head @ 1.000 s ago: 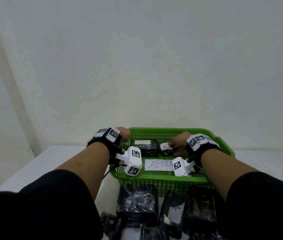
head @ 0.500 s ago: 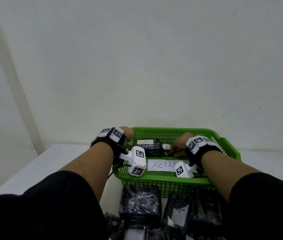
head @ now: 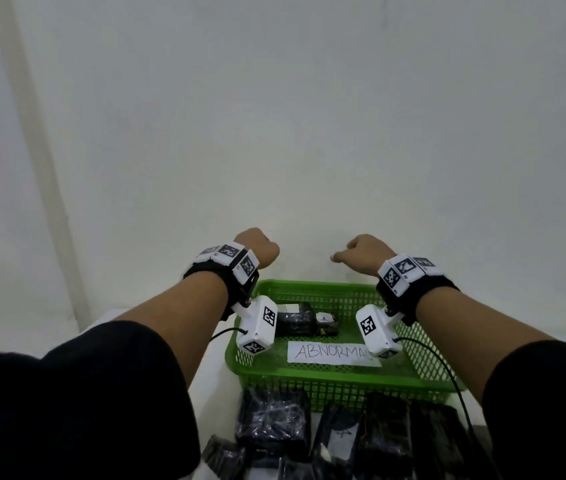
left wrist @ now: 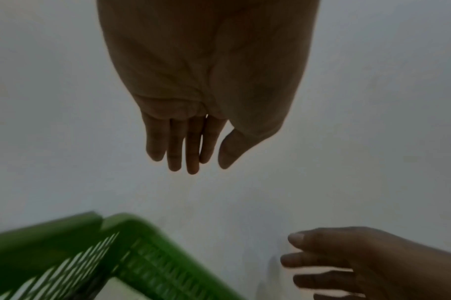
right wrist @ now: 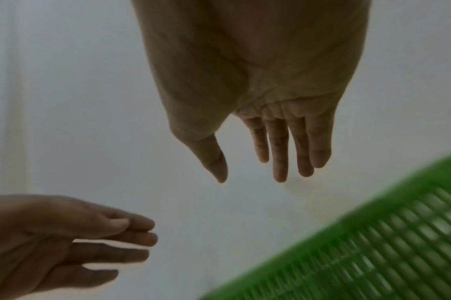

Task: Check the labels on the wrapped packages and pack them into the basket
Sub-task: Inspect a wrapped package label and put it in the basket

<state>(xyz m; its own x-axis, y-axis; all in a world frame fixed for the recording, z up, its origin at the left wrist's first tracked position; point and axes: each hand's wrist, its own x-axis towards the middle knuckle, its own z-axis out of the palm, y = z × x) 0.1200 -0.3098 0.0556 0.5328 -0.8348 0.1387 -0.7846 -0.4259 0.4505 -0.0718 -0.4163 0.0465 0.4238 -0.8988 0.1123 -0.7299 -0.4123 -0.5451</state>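
Observation:
A green mesh basket (head: 343, 377) stands on the white table with a paper sheet reading ABNORMAL (head: 330, 353) on its floor. Two black wrapped packages lie at its far end, a larger one (head: 295, 320) and a small one (head: 326, 323) with a white label. Both hands hang in the air above the far rim and hold nothing. My left hand (head: 257, 247) and my right hand (head: 361, 252) show straight, relaxed fingers in the left wrist view (left wrist: 183, 146) and the right wrist view (right wrist: 283, 146). Several black wrapped packages (head: 274, 420) lie in front of the basket.
A plain white wall rises right behind the basket. The table edge runs along the left (head: 108, 317). A black cable (head: 447, 368) trails from the right wrist camera across the basket's right side. Black sleeves fill the lower corners.
Both hands have left the packages inside the basket and risen above its far rim, now empty. The small labelled package stays in the basket beside the larger one.

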